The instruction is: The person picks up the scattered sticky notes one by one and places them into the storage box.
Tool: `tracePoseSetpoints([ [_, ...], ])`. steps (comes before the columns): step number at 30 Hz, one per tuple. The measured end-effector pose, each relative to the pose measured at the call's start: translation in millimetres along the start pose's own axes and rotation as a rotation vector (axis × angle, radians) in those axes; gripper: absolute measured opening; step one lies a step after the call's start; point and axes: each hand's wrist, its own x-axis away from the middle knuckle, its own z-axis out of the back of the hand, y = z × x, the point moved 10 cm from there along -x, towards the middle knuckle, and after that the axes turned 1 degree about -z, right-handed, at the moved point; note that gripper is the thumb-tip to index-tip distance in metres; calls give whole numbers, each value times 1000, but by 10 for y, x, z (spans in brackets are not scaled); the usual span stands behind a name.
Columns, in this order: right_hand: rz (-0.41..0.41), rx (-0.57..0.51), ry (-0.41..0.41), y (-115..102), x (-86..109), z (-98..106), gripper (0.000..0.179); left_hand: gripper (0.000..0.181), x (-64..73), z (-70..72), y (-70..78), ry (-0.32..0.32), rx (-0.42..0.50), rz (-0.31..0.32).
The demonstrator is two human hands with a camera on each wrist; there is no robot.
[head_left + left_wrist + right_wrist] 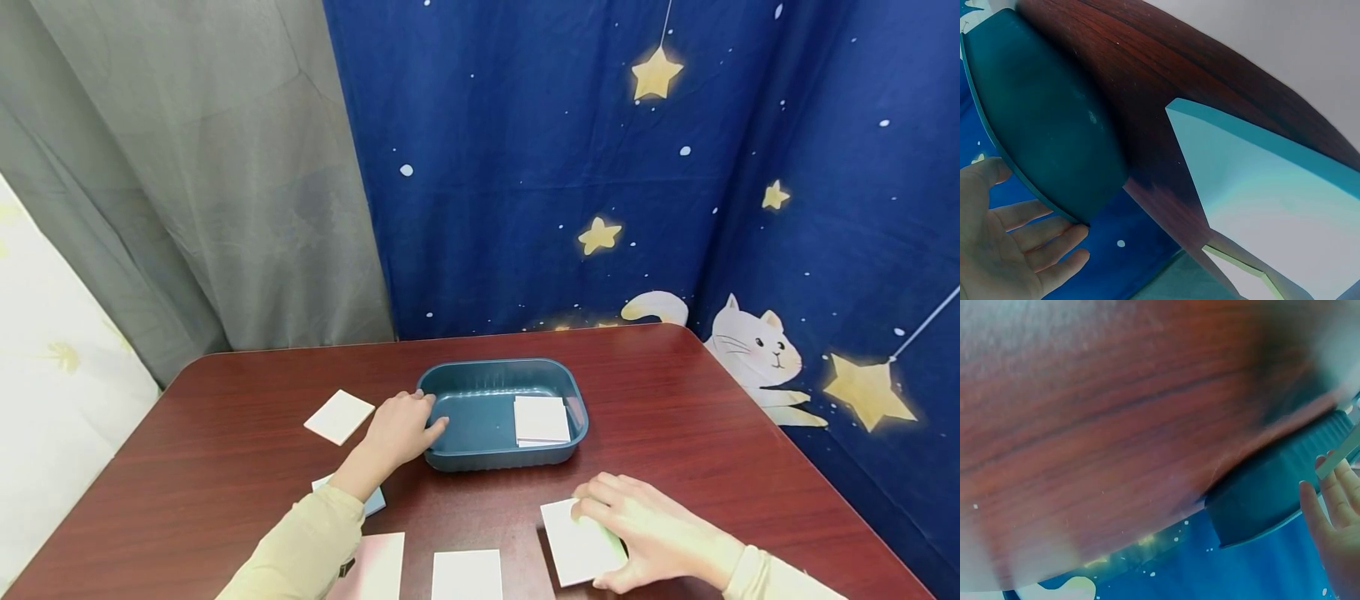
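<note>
My left hand [402,425] holds the left rim of a teal plastic bin [480,460]. In the left wrist view, the fingers of that hand [1019,240] lie along the bin's rim [1019,169]. Inside the bin, at its right end, lies a small stack of white square note pads [542,419]. My right hand [652,529] grips a white note pad [577,546] with a green edge, in front of the bin and tilted above the table. Only a thin edge of this pad [1339,453] shows in the right wrist view, beside the fingers.
On the dark red table [247,467] lie a white pad [340,417] left of the bin, a blue pad [374,501] partly under my left forearm, a pinkish pad [381,567] and another white pad [467,575] near the front. Curtains [525,167] hang behind the table.
</note>
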Motion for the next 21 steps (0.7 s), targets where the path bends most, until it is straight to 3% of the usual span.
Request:
tracePoseSetpoints([
  [7,-42,-9,-29,81,-13,45,56,41,2,-5,2,-9,-3,1],
  [21,-41,3,17,138,-86,211,57,40,1,10,13,-1,-6,-6],
])
